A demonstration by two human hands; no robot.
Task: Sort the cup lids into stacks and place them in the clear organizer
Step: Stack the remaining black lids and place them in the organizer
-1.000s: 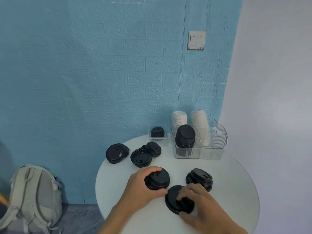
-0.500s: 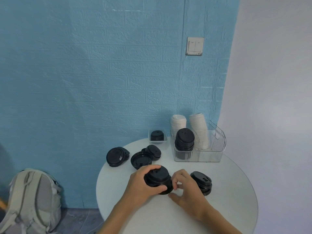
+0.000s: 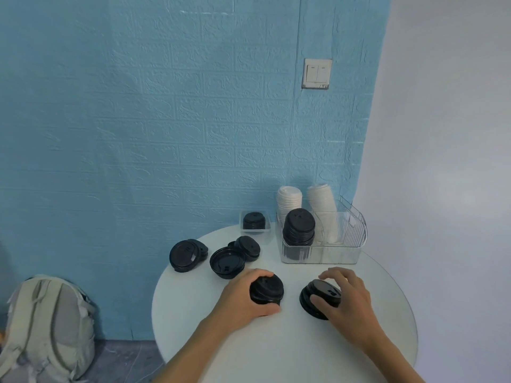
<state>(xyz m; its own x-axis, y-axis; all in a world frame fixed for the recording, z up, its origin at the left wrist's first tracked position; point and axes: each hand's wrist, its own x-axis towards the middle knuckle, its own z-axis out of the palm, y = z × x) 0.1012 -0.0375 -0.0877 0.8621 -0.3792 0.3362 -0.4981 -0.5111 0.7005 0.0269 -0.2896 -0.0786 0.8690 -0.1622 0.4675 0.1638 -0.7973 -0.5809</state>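
While left hand (image 3: pixel 243 298) clasps lid stack (image 3: pixel 266 289), right hand (image 3: pixel 347 295) grips second stack (image 3: pixel 318 298); bare table (image 3: pixel 290 341) nearer.

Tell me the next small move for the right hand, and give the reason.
Probably lift the black lids under the right hand and set them on the stack that the left hand grips. Both piles sit apart on the white table, while the clear organizer already holds one black stack.
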